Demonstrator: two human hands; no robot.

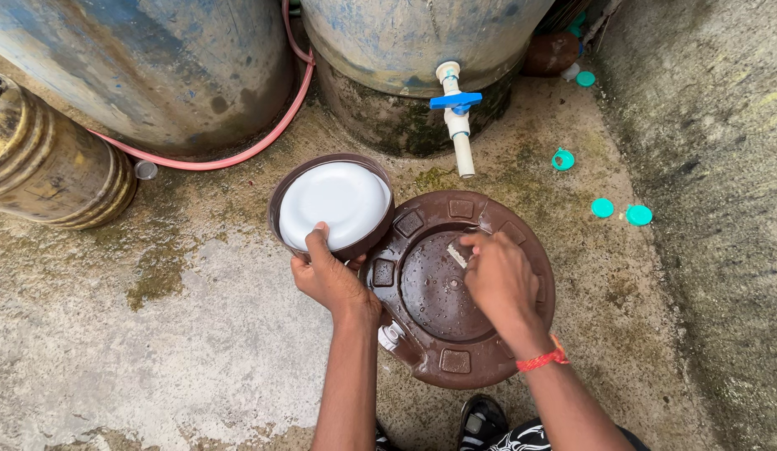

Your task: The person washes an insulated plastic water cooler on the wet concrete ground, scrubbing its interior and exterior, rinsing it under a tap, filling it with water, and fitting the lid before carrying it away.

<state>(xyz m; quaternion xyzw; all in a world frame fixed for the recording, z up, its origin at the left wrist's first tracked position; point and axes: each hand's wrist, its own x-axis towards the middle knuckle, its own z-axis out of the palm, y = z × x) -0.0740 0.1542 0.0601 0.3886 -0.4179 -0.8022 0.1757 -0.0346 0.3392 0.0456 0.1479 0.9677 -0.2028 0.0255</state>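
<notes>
My left hand (328, 276) grips the rim of a round brown lid with a white inside (331, 205), held tilted beside a brown water cooler jug (455, 288). The jug stands on the concrete floor with a small white tap (391, 336) at its near side. Over the recessed centre of the jug's top, my right hand (498, 280) is closed on a small pale object (458, 255), which it presses against the wet surface. A red thread circles my right wrist (542, 360).
Two large blue-grey tanks (154, 67) stand behind, one with a white pipe and blue valve (456, 104). A pink hose (263, 138) curves between them. A brown barrel (46, 163) is at left. Teal caps (620, 210) lie on the floor, near a concrete wall (714, 167).
</notes>
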